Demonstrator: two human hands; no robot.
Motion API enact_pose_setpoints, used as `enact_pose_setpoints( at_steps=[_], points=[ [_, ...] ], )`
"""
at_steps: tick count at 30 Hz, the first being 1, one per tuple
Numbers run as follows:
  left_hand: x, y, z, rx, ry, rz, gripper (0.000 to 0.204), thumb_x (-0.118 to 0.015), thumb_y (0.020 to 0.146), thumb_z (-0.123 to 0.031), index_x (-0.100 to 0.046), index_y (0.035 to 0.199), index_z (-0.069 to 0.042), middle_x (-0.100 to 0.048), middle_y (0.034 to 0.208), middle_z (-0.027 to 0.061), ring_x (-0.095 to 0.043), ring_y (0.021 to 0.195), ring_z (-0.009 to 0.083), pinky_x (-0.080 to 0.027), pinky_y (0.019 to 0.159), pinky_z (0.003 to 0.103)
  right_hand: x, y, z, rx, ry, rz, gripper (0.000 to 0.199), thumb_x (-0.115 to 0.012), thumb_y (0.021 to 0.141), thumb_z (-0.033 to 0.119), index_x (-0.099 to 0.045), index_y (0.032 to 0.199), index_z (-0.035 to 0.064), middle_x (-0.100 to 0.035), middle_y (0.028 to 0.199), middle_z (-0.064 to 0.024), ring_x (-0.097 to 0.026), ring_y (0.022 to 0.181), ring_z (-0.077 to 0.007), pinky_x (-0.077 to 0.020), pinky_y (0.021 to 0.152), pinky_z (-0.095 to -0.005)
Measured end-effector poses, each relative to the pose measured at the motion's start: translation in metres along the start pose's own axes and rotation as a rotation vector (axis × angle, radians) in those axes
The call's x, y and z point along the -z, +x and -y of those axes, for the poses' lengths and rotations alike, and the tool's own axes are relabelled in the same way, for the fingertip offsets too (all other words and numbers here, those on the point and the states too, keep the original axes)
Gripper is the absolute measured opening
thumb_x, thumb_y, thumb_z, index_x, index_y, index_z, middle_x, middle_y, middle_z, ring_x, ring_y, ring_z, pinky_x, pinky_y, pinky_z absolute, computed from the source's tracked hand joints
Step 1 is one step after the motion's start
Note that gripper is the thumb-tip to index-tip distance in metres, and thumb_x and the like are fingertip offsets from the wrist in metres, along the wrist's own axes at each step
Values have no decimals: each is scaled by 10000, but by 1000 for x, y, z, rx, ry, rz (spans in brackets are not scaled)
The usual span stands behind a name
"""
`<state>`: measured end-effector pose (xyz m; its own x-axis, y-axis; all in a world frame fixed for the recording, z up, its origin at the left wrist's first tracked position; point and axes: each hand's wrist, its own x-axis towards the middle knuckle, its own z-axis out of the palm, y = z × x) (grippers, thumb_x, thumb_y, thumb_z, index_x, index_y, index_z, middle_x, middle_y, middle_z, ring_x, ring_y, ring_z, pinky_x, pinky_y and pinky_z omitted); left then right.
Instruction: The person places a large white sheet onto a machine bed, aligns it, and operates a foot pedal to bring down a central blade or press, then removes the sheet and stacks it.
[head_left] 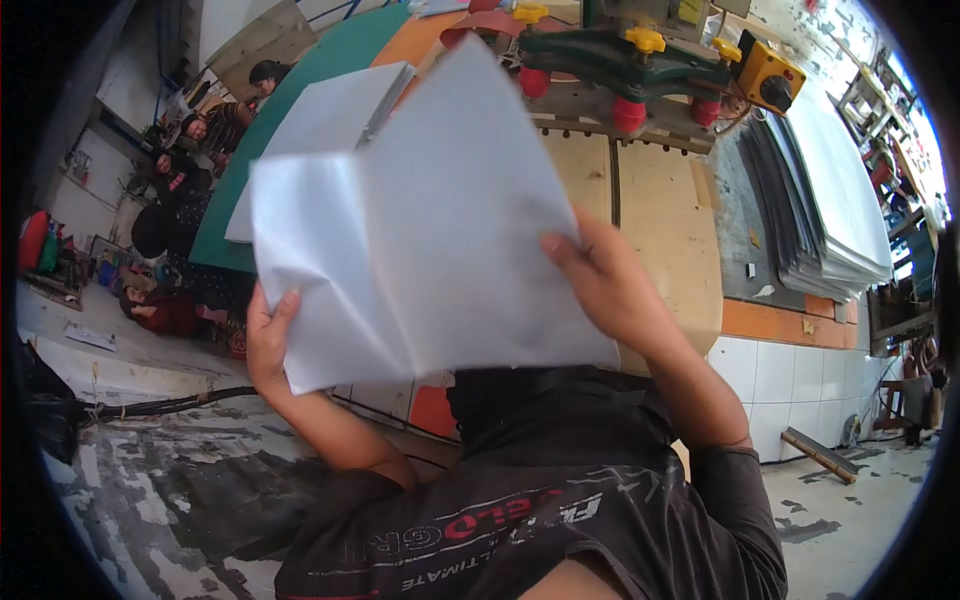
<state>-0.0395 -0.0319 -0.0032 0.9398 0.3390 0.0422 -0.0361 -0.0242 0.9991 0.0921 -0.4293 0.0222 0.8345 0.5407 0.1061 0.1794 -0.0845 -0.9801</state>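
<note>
Head view, looking down: a creased pale sheet (460,220) is held up in front of a tan surface (665,220). The left grip (268,340) is closed on its lower left edge, thumb on top; the right grip (608,272) pinches its right edge, thumb on the face. Red and pale lettering crosses the wearer's dark shirt (520,525). Beyond are a white stack (320,112) on a green surface (222,218) and a green machine (590,55) with yellow knobs (645,40).
</note>
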Motion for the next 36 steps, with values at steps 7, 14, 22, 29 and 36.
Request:
enact_pose_setpoints(
  at_steps=[7,14,22,29,36],
  points=[
    [-24,33,-8,-566,-122,-322,523,-646,1005,-69,-476,1492,20,-607,1395,134,-604,1191,202,-459,1068,372,9,31,23,390,158,-278,368,-553,1071,149,-541,1408,2,-677,1143,-115,-593,1061,-133,-489,953,-321],
    [-51,43,-11,-541,-84,-432,447,-674,1012,-133,-554,1392,70,-623,1358,149,-624,1184,218,-499,1037,380,-6,44,1,407,-53,-378,278,-587,1074,230,-645,1215,-2,-674,861,-108,-596,804,-146,-512,788,-327],
    [-56,41,-18,-526,8,-421,427,-695,999,-122,-586,1357,83,-636,1338,148,-605,1182,205,-468,1048,357,-16,49,-2,474,13,-400,241,-591,1058,184,-651,1202,1,-634,778,-115,-512,683,-155,-475,675,-322],
    [-53,47,-9,-535,-20,-537,422,-701,993,-112,-593,1357,71,-639,1333,149,-608,1179,209,-475,1048,368,-16,59,-8,456,31,-458,247,-595,1049,160,-649,1233,4,-625,778,-119,-526,694,-140,-482,685,-317],
    [-52,43,-17,-459,-27,-509,488,-742,971,-156,-581,1356,96,-644,1326,163,-623,1161,217,-482,1040,362,-10,51,-10,485,59,-473,243,-592,1054,154,-654,1232,1,-692,865,-108,-582,788,-113,-505,761,-302]
  ],
)
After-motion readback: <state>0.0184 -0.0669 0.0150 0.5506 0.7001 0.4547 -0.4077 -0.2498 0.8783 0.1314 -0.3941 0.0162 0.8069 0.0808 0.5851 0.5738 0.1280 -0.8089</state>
